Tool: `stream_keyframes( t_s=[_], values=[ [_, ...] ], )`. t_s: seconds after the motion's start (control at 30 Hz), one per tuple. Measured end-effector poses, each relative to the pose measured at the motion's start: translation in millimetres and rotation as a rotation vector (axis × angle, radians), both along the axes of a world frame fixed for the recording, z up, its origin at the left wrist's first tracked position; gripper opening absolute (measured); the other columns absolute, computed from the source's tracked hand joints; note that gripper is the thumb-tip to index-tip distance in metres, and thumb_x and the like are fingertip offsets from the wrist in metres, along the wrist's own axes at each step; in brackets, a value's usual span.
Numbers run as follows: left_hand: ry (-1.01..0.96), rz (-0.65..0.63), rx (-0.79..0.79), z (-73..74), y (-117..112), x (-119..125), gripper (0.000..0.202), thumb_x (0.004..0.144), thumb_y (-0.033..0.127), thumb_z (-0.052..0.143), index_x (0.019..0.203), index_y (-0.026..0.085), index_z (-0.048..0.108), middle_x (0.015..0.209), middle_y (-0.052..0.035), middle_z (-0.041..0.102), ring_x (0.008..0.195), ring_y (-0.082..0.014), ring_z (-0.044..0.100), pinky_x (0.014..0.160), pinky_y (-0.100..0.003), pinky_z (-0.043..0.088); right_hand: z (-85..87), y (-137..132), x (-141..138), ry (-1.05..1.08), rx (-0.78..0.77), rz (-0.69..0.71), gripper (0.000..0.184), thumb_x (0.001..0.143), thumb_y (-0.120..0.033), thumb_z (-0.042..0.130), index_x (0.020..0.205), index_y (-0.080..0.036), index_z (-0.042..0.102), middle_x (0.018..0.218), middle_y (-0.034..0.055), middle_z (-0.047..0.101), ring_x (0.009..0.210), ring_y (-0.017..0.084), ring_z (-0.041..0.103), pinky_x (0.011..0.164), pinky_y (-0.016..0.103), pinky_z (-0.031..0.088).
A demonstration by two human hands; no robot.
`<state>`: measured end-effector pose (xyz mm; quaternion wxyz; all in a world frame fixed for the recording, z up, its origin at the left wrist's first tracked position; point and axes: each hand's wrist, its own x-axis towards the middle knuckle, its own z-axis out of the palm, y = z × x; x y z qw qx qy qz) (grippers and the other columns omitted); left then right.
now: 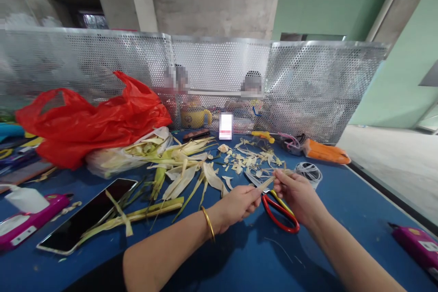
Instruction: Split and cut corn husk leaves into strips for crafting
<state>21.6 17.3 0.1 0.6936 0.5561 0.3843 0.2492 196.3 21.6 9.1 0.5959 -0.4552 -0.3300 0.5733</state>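
A narrow strip of corn husk [266, 184] is stretched between my two hands above the blue table. My left hand [237, 205], with a gold bangle at its wrist, pinches the strip's near end. At the other end, my right hand [294, 191] grips it between thumb and fingers. Scissors [281, 214] with red and yellow handles lie just below the hands, their blades partly hidden. Small cut husk pieces [244, 163] are scattered beyond them. To the left spreads a heap of long corn husks [181, 175].
At left are a red plastic bag [102, 123], a smartphone [92, 214] and a magenta power strip [32, 223]. A coil of grey cord [309, 173] and an orange packet [326, 151] lie at right. A perforated metal screen [219, 64] stands behind, with people beyond.
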Motion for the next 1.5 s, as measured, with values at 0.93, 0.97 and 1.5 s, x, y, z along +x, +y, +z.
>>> stream_keyframes(
  t_s=[0.93, 0.97, 1.5],
  values=[
    [0.109, -0.12, 0.165, 12.3, 41.6, -41.5, 0.038, 0.079, 0.048, 0.054, 0.067, 0.014, 0.067, 0.046, 0.0071, 0.029, 0.045, -0.0083, 0.021, 0.049, -0.027, 0.013, 14.1, 1.0, 4.0, -0.062, -0.019, -0.114, 0.042, 0.043, -0.038, 0.091, 0.066, -0.011, 0.068, 0.051, 0.0005, 0.06, 0.044, 0.009, 0.056, 0.036, 0.014, 0.042],
    [0.094, -0.131, 0.151, 11.5, 43.7, -43.9, 0.039, 0.079, 0.049, 0.054, 0.069, 0.014, 0.067, 0.047, 0.0074, 0.029, 0.045, -0.0081, 0.02, 0.049, -0.027, 0.012, 15.7, 3.2, 3.4, -0.067, -0.031, -0.105, 0.042, 0.044, -0.038, 0.091, 0.066, -0.011, 0.068, 0.051, 0.0006, 0.06, 0.043, 0.008, 0.056, 0.036, 0.014, 0.042],
    [0.127, -0.045, 0.153, 7.3, 73.2, -54.4, 0.037, 0.074, 0.047, 0.06, 0.082, 0.012, 0.069, 0.053, 0.0058, 0.042, 0.045, -0.0055, 0.027, 0.047, -0.023, 0.016, 16.8, 28.0, -2.7, 0.013, -0.111, -0.127, 0.031, 0.052, -0.028, 0.089, 0.067, -0.011, 0.068, 0.056, 0.0016, 0.064, 0.046, 0.008, 0.059, 0.035, 0.012, 0.041]
  ],
)
